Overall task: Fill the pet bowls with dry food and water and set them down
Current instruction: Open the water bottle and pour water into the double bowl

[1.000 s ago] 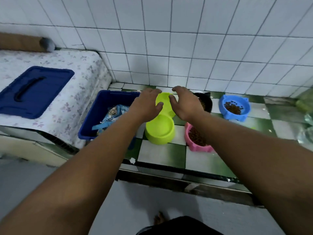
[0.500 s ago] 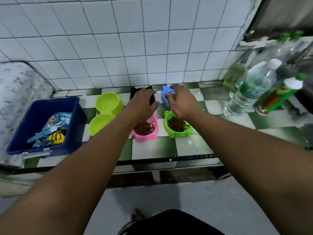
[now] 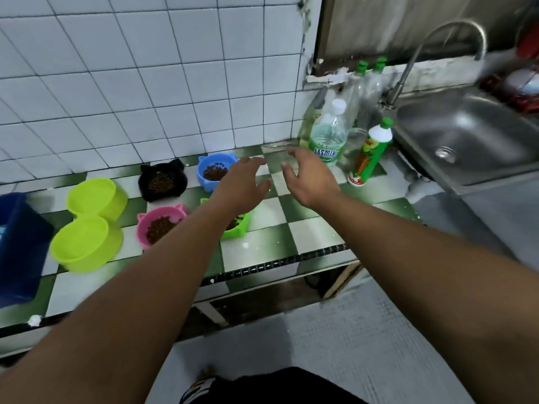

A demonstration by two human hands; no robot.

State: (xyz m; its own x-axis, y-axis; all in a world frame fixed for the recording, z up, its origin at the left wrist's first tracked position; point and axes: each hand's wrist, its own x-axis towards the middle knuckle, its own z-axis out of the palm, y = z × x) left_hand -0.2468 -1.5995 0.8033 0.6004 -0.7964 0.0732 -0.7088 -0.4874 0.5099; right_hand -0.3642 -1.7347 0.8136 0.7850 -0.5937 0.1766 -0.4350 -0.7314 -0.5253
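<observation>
The double bowl (image 3: 87,225) sits at the left of the counter (image 3: 309,234), upright, both cups open to the ceiling. Its long axis runs from near to far and leans slightly right at the far end. Both cups look empty to me. To its right stand four small bowls, each with dry food in it: a black bowl (image 3: 163,182) and a blue bowl (image 3: 215,173) at the far side by the wall, and a pink bowl (image 3: 160,225) and a green bowl (image 3: 237,228) nearer me. My left forearm partly hides the green one.

I judge the food step done for the small bowls, with water the step in hand. My left hand (image 3: 242,185) and right hand (image 3: 306,176) both hover over the tiles right of the blue bowl, fingers spread and slack, holding nothing. The right hand is near the water bottle (image 3: 328,138) but apart from it.

The next move calls for gripping that bottle round its body, taking off the cap, and bringing it back left to an empty cup.

Further right are a green-capped bottle (image 3: 370,153), the sink (image 3: 466,135) and its tap (image 3: 449,39). A blue bin (image 3: 17,246) sits at the far left edge.
</observation>
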